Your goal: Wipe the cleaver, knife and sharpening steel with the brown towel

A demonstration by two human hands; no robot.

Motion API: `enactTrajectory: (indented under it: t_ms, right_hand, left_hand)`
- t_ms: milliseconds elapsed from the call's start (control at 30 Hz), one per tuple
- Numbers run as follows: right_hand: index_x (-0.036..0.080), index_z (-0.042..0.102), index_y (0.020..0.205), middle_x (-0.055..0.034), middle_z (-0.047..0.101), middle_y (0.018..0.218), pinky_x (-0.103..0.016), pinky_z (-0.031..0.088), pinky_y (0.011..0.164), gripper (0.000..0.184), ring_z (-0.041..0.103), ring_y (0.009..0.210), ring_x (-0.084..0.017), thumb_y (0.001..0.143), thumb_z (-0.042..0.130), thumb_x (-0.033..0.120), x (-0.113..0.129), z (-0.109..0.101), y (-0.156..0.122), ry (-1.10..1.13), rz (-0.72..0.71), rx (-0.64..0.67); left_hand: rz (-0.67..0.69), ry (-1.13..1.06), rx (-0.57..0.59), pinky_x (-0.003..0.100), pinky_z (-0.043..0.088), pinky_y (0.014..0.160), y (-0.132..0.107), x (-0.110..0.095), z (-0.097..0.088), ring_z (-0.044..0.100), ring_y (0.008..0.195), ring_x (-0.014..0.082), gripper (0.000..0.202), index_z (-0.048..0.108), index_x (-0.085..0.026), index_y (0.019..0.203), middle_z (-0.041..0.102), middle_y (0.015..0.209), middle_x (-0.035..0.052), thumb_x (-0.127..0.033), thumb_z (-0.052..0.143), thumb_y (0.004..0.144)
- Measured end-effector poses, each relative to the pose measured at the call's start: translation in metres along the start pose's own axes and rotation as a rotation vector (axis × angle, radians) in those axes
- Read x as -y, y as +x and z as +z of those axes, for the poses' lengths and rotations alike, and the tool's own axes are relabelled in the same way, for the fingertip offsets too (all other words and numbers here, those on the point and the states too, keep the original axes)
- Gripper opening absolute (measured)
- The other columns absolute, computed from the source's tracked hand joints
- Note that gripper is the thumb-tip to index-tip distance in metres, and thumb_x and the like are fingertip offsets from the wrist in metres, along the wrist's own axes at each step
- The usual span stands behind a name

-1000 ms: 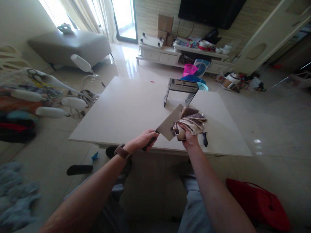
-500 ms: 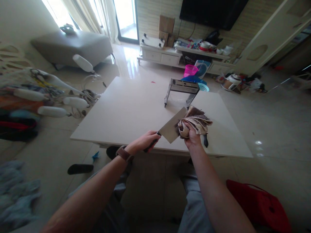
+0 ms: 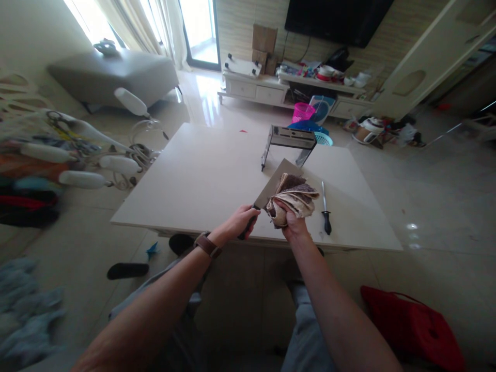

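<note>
My left hand is closed round the black handle of a cleaver, whose broad blade points up and to the right over the table. A bunched brown and cream cloth is gripped in my right hand. It lies against the blade and covers part of its lower right side. To the right, a honing steel with a black handle rests on the white table. Beyond the blade stands a metal knife rack with slots in its top.
A small red scrap lies towards the table's far edge. Behind the table are a pink basket and a light blue basket. Lamp arms with white shades stand at the left. A red bag sits on the floor at lower right.
The cloth and my right hand have moved left along the blade, towards the handle. The honing steel now shows whole. My left hand has shifted slightly right and the blade points more upward.
</note>
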State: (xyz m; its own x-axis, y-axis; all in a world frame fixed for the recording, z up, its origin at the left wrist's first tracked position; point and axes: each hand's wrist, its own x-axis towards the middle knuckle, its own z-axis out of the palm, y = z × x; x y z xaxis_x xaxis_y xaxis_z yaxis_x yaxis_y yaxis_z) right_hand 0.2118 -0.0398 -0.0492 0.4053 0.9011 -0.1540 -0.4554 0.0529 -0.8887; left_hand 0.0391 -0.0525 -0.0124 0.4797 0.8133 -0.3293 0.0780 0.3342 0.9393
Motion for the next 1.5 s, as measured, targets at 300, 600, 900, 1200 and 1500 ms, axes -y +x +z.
enactTrajectory:
  t_ms: [300,600,900,1200,1500]
  right_hand:
    - [0.021,0.07,0.087,0.003,0.077,0.089,-0.038,0.063,0.086,0.038,0.072,0.08,-0.018,0.053,0.087,0.02,0.011,-0.024,0.02,-0.012,0.004,-0.012]
    - [0.021,0.071,0.086,0.0043,0.077,0.083,-0.03,0.064,0.078,0.036,0.072,0.074,-0.015,0.054,0.087,0.02,0.024,-0.031,0.033,0.032,0.023,-0.128]
    - [0.021,0.074,0.085,0.0043,0.078,0.084,-0.026,0.063,0.075,0.036,0.072,0.075,-0.014,0.052,0.088,0.019,0.001,0.004,0.001,0.075,0.126,-0.053]
    - [0.021,0.072,0.086,0.0023,0.078,0.088,-0.034,0.063,0.084,0.035,0.073,0.079,-0.018,0.055,0.087,0.021,-0.017,0.008,-0.007,0.008,0.098,0.057]
    - [0.022,0.072,0.09,0.004,0.077,0.09,-0.034,0.062,0.088,0.039,0.072,0.084,-0.016,0.055,0.09,0.022,-0.014,0.005,-0.006,0.014,0.1,0.028]
  left_hand:
    - [-0.063,0.132,0.105,0.02,0.036,0.034,-0.016,0.0,-0.014,0.045,0.034,0.0085,0.027,0.044,-0.021,0.07,0.048,0.051,-0.0056,-0.039,0.052,0.087]
    - [-0.099,0.167,0.133,0.02,0.036,0.032,-0.018,0.004,-0.018,0.044,0.034,0.0083,0.025,0.044,-0.021,0.071,0.046,0.053,-0.0069,-0.037,0.053,0.088]
    - [0.002,0.095,-0.007,0.021,0.033,0.031,-0.004,0.002,-0.005,0.044,0.031,0.0104,0.026,0.045,-0.021,0.066,0.046,0.045,-0.0044,-0.034,0.046,0.088]
    - [-0.019,0.042,-0.063,0.022,0.034,0.032,0.001,0.006,-0.007,0.046,0.031,0.0114,0.029,0.047,-0.02,0.062,0.047,0.043,-0.003,-0.037,0.047,0.085]
    - [0.018,0.05,-0.071,0.021,0.032,0.031,-0.002,0.004,-0.003,0.044,0.029,0.0104,0.024,0.046,-0.021,0.063,0.046,0.043,-0.0049,-0.033,0.048,0.084]
